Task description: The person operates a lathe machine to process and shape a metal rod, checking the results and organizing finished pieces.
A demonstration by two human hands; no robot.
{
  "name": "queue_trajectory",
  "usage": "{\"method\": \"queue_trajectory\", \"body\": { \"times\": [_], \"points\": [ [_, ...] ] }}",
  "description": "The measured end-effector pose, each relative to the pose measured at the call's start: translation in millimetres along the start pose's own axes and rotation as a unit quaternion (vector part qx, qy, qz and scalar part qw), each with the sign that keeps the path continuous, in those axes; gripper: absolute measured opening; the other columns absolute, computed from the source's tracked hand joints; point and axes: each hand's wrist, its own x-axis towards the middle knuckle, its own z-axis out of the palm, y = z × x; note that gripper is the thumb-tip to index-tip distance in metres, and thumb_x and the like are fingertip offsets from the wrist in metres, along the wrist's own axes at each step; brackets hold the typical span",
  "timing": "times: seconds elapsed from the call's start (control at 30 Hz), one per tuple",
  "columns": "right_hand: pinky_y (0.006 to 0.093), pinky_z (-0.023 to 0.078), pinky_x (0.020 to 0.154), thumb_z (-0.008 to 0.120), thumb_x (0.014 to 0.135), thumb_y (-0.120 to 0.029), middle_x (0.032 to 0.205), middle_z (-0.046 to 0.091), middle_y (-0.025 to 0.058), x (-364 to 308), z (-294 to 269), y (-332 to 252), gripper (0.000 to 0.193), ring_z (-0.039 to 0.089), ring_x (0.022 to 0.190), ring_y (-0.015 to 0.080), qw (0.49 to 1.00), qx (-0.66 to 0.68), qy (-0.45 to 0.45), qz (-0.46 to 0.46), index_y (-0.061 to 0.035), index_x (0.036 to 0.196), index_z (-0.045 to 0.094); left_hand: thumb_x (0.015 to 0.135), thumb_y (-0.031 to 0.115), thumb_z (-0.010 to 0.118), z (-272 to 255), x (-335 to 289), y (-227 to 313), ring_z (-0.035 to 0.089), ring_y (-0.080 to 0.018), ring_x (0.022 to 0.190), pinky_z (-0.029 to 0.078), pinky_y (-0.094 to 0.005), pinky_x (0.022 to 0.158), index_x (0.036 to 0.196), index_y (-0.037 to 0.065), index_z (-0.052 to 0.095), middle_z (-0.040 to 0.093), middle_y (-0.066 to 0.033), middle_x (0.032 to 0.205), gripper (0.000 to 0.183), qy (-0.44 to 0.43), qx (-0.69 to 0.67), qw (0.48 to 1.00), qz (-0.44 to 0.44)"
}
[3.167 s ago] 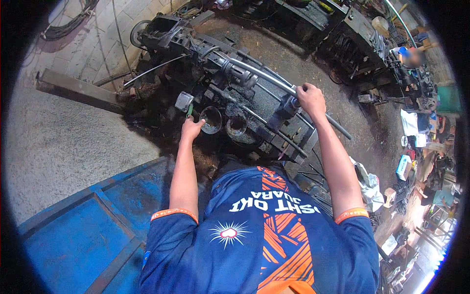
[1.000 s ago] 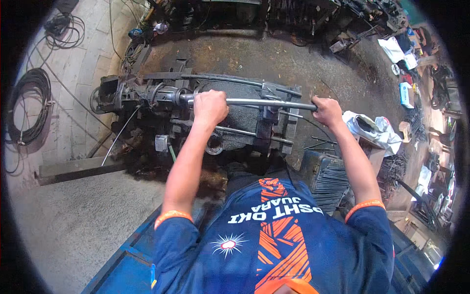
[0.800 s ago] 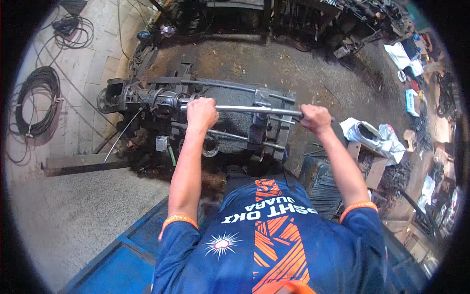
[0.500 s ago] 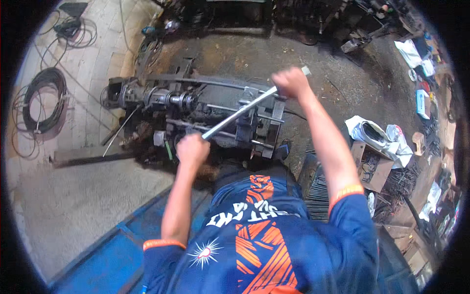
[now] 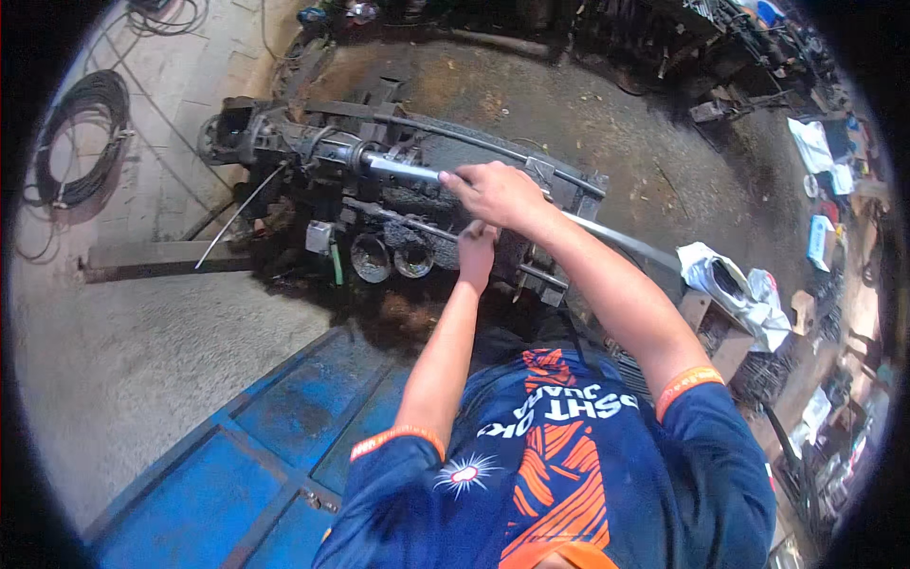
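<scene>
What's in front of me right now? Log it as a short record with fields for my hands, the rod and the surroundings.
Machine: long, dark metal machine with parallel bars
Rod: long, straight silver metal rod, slanting across the machine
Right hand: gripping the rod from above
Left hand: just below the right hand, over the machine; grip unclear
Near side: two round, shiny metal cups, side by side
Lower left: blue metal panel
Far left: coiled black cable
</scene>
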Motion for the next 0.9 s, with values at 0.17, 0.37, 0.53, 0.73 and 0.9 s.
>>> {"method": "queue_trajectory", "body": {
  "times": [0.17,0.37,0.53,0.73,0.9],
  "points": [
    [0.0483,0.045,0.091,0.052,0.089,-0.051,0.086,0.068,0.0205,-27.3,18.1,-18.9,0.046,0.065,0.095,0.0363,0.974,-0.206,-0.085,0.032,-0.0106,0.086,0.073,0.091,0.02,0.064,22.0,27.0,-3.9,0.055,-0.0134,0.074,0.046,-0.0317,0.067,0.093,-0.002,0.066,0.062,-0.0036,0.079,0.022,-0.018,-0.167,0.977,-0.131],
    [0.0591,0.023,0.104,0.076,0.066,-0.036,0.125,0.053,0.0199,-90.6,48.7,9.5,0.077,0.031,0.133,0.0385,0.931,-0.162,0.318,0.084,-0.0055,0.131,0.047,0.089,0.018,0.066,24.2,45.8,23.2,0.058,-0.0142,0.077,0.047,-0.0327,0.069,0.094,-0.002,0.066,0.064,-0.0051,0.081,0.021,-0.046,-0.365,0.875,-0.316],
    [0.0327,0.054,0.068,0.076,0.068,-0.024,0.091,0.066,0.0172,-97.0,71.5,30.3,0.098,0.067,0.077,0.0243,0.892,0.315,0.221,0.238,0.0051,0.142,0.02,0.086,0.014,0.07,43.5,47.5,-18.1,0.059,-0.0169,0.08,0.048,-0.0348,0.07,0.098,-0.002,0.061,0.063,-0.0083,0.09,0.022,0.012,-0.468,0.825,-0.316],
    [0.0372,0.053,0.077,0.069,0.069,-0.02,0.093,0.066,0.0214,-94.7,33.9,17.7,0.089,0.068,0.083,0.0305,0.945,0.146,0.162,0.242,0.0035,0.141,0.022,0.088,0.015,0.068,41.1,46.9,-13.5,0.056,-0.0159,0.08,0.046,-0.0329,0.072,0.091,0.001,0.056,0.062,-0.0068,0.088,0.019,0.053,-0.498,0.822,-0.271],
    [0.0393,0.053,0.079,0.068,0.068,-0.017,0.094,0.065,0.0243,-88.0,15.7,15.9,0.091,0.067,0.085,0.0332,0.965,0.04,0.065,0.251,-0.0006,0.146,0.023,0.093,0.014,0.063,43.4,45.3,-20.8,0.056,-0.0144,0.078,0.044,-0.0314,0.066,0.093,0.004,0.054,0.062,-0.0049,0.092,0.013,0.13,-0.478,0.84,-0.22]
  ]
}}
